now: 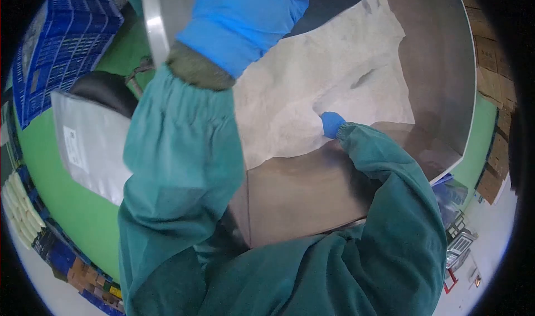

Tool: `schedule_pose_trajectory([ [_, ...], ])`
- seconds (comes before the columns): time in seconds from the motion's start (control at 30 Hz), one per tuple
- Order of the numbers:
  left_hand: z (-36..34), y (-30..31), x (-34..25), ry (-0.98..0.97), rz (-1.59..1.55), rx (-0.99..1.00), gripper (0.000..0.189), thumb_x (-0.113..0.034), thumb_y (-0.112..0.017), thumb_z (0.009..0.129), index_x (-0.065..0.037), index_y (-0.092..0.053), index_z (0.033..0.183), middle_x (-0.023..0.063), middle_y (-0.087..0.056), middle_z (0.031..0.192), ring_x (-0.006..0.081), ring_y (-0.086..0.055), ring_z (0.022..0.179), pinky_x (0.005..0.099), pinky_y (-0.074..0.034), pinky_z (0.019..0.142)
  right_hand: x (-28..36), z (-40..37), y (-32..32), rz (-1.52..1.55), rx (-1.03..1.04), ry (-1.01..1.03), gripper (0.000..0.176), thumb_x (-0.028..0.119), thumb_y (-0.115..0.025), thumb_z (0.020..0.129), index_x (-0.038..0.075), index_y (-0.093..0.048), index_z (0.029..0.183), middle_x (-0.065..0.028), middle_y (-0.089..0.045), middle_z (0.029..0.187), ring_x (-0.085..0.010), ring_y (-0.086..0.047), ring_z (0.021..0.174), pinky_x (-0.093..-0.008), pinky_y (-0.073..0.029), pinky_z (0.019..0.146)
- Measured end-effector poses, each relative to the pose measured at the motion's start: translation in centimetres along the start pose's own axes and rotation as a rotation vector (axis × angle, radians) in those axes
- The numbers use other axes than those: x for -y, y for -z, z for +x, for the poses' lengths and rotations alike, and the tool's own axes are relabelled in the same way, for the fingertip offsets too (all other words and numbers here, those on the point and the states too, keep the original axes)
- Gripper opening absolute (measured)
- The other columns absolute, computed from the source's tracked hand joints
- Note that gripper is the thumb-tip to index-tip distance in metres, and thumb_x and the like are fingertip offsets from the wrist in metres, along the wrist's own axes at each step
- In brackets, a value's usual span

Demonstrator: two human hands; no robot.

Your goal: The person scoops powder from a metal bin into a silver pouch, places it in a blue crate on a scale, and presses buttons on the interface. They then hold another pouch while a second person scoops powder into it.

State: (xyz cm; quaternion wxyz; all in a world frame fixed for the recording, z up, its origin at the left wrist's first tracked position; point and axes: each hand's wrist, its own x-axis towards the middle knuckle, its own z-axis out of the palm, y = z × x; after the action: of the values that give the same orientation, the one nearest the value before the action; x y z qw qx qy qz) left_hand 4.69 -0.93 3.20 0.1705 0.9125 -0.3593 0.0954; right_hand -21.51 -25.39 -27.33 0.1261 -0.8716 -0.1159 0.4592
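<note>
A large steel bin (pixel 309 199) with a pale metal rim stands in front of me. Inside it lies a broad mass of off-white powder (pixel 278 104), with a hollow near its middle. My right hand (pixel 333 124), in a blue glove, is pushed into the powder up to about the wrist, so its fingers are hidden. Above the bin's left side, my left hand (pixel 245 26) is raised, gloved in blue, with its fingers curled. The top edge of the view cuts it off, and I cannot make out what it grips. Long green sleeves cover both arms.
To the left, a silvery-white bag (pixel 100 146) with a label lies by a dark rounded object (pixel 106 88). Blue plastic crates (pixel 69 31) stand at the upper left. Cardboard boxes (pixel 490 56) line the right side, above a grey keypad-like device (pixel 461 244). The floor (pixel 47 154) is green.
</note>
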Motion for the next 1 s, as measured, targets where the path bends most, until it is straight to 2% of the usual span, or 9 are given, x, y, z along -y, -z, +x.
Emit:
schedule_pose_trajectory([
  [0.07,-0.6,-0.7,0.5,0.049,-0.004,0.130,0.018,-0.022,-0.054,0.074,-0.007,-0.061,0.067,0.0145,-0.058,0.061,0.0317,-0.057,0.058,0.0405,-0.044,0.052,2.7,-1.7,1.9,0.153,-0.151,-0.055,0.023,0.026,-0.064,0.067,0.007,-0.064,0.080,-0.0183,-0.061,0.077,-0.0362,-0.059,0.078,-0.0424,-0.046,0.071],
  [0.2,-0.9,-1.7,0.0,-0.019,-0.027,-0.017,0.014,-0.020,-0.055,0.074,-0.007,-0.059,0.069,0.0147,-0.057,0.061,0.0317,-0.057,0.060,0.0403,-0.044,0.053,6.4,-10.0,11.2,0.157,-0.077,0.059,0.021,0.021,-0.064,0.067,0.006,-0.064,0.081,-0.0190,-0.061,0.078,-0.0358,-0.058,0.078,-0.0414,-0.046,0.071],
  [0.3,-0.9,-2.1,-1.7,0.146,-0.092,0.069,0.025,-0.032,-0.058,0.075,-0.010,-0.066,0.086,0.0121,-0.063,0.080,0.0309,-0.060,0.069,0.0380,-0.047,0.063,8.5,-18.0,16.4,0.115,-0.300,0.009,0.024,0.019,-0.062,0.068,0.005,-0.062,0.087,-0.0201,-0.060,0.081,-0.0380,-0.057,0.078,-0.0396,-0.046,0.068],
  [0.37,-1.5,-2.0,-2.7,-0.071,-0.166,0.083,0.037,-0.042,-0.067,0.066,-0.009,-0.066,0.082,0.0140,-0.063,0.080,0.0309,-0.061,0.072,0.0394,-0.047,0.064,8.7,-22.2,19.5,0.181,-0.281,0.089,0.018,0.013,-0.060,0.068,0.004,-0.062,0.083,-0.0197,-0.061,0.079,-0.0371,-0.057,0.076,-0.0381,-0.046,0.067],
  [0.43,-1.9,-3.4,-3.1,-0.160,-0.176,0.330,0.044,-0.046,-0.067,0.062,-0.008,-0.066,0.082,0.0156,-0.062,0.080,0.0330,-0.060,0.076,0.0423,-0.047,0.069,9.5,-25.8,22.0,0.141,-0.313,0.005,0.016,0.011,-0.060,0.067,0.004,-0.062,0.080,-0.0196,-0.061,0.078,-0.0367,-0.058,0.075,-0.0378,-0.046,0.066],
  [0.5,-3.4,-4.3,-4.0,-0.132,-0.175,0.431,0.034,-0.038,-0.063,0.068,-0.007,-0.065,0.083,0.0162,-0.062,0.080,0.0326,-0.060,0.077,0.0421,-0.047,0.070,10.6,-28.1,24.1,0.152,-0.339,-0.117,0.012,0.012,-0.059,0.067,0.003,-0.062,0.075,-0.0188,-0.061,0.075,-0.0356,-0.058,0.074,-0.0378,-0.046,0.067],
  [0.67,-7.6,-0.6,-8.4,0.066,-0.257,0.247,0.020,-0.016,-0.050,0.076,-0.006,-0.066,0.082,0.0164,-0.063,0.083,0.0312,-0.062,0.078,0.0394,-0.049,0.067,14.4,-24.3,26.8,-0.310,-0.422,-0.149,0.020,0.021,-0.058,0.071,0.004,-0.063,0.078,-0.0190,-0.061,0.083,-0.0344,-0.059,0.082,-0.0404,-0.047,0.070],
  [0.87,-6.6,0.6,-7.6,0.217,-0.385,0.179,0.019,-0.015,-0.049,0.075,-0.003,-0.064,0.078,0.0201,-0.061,0.076,0.0356,-0.060,0.074,0.0428,-0.047,0.067,18.6,-24.4,30.7,-0.565,-0.353,-0.393,0.030,0.029,-0.044,0.080,0.005,-0.064,0.081,-0.0191,-0.061,0.085,-0.0359,-0.058,0.083,-0.0438,-0.046,0.071],
  [1.0,-6.2,-4.0,-2.7,0.203,-0.237,0.241,0.017,-0.015,-0.050,0.075,-0.005,-0.064,0.079,0.0179,-0.062,0.081,0.0328,-0.060,0.077,0.0409,-0.048,0.068,13.3,-28.6,32.3,-0.477,-0.441,-0.617,0.030,0.029,-0.044,0.080,0.006,-0.064,0.082,-0.0179,-0.061,0.087,-0.0349,-0.058,0.084,-0.0428,-0.047,0.070],
])
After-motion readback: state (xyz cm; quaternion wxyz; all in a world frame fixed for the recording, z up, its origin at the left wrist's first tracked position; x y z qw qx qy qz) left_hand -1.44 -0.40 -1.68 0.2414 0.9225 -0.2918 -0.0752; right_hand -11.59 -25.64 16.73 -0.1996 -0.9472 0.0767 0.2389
